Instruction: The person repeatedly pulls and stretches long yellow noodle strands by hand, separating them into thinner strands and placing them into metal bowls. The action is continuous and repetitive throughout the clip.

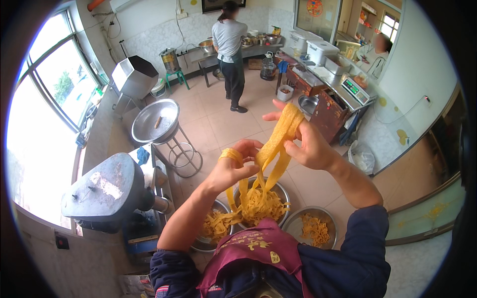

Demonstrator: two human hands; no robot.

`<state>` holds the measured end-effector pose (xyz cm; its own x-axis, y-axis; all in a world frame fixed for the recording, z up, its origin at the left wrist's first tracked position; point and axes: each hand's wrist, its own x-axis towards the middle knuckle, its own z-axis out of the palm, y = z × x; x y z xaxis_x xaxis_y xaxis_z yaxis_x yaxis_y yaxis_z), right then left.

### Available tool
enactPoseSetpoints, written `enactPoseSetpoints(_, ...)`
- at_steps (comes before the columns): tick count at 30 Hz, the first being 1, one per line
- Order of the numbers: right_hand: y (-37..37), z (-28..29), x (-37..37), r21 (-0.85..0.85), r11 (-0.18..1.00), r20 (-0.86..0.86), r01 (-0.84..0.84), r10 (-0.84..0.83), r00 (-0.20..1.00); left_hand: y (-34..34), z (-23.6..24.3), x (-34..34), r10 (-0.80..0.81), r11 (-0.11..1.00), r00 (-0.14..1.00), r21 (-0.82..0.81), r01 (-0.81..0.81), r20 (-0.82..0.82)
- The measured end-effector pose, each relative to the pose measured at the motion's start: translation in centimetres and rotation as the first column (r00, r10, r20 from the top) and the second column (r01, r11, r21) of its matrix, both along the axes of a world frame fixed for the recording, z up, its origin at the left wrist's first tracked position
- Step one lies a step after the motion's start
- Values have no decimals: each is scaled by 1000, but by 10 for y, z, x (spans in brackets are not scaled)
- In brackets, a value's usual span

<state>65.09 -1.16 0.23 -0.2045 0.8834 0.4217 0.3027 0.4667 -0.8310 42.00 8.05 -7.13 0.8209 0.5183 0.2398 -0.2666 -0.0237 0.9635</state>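
Over the raised fingers of my right hand (310,144) hangs a broad, floppy yellow food strip (280,136), like a wide noodle or a sheet of bean curd skin. Its ends trail down toward a metal bowl (286,194) heaped with similar yellow strips (261,203). My left hand (237,166) is curled beside the hanging strip, with a narrower yellow band (231,154) looped over its fingers. To the left, a second metal bowl (202,243) holds more strips, partly hidden by my arm and apron. A third bowl (328,221) at the right has a smaller pile.
A grey machine (107,191) stands close on my left. Beyond it, a round metal pan (166,111) sits on a stand. One person (231,49) stands at the back bench; another (372,54) shows through the opening at right. A counter carries a scale (355,92) and white tubs.
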Motion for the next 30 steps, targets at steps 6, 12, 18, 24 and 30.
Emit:
enactPoseSetpoints(6,7,0,13,-117,986,-47,-118,113,992,4,5,-6,-203,898,978,-409,162,-57)
enactPoseSetpoints(12,24,-6,32,-245,965,4,-88,92,996,-5,6,-7,-242,916,968,-345,205,-69)
enactPoseSetpoints(18,44,-37,55,-261,956,25,-136,147,989,-17,19,-11,-306,875,948,-365,317,92)
enactPoseSetpoints(24,45,-73,68,-586,703,-219,-402,340,914,-15,20,-25,-183,854,939,-427,298,290)
enactPoseSetpoints(30,17,-117,132,-231,734,-744,-639,289,602,-17,15,-114,123,877,842,-455,156,526)
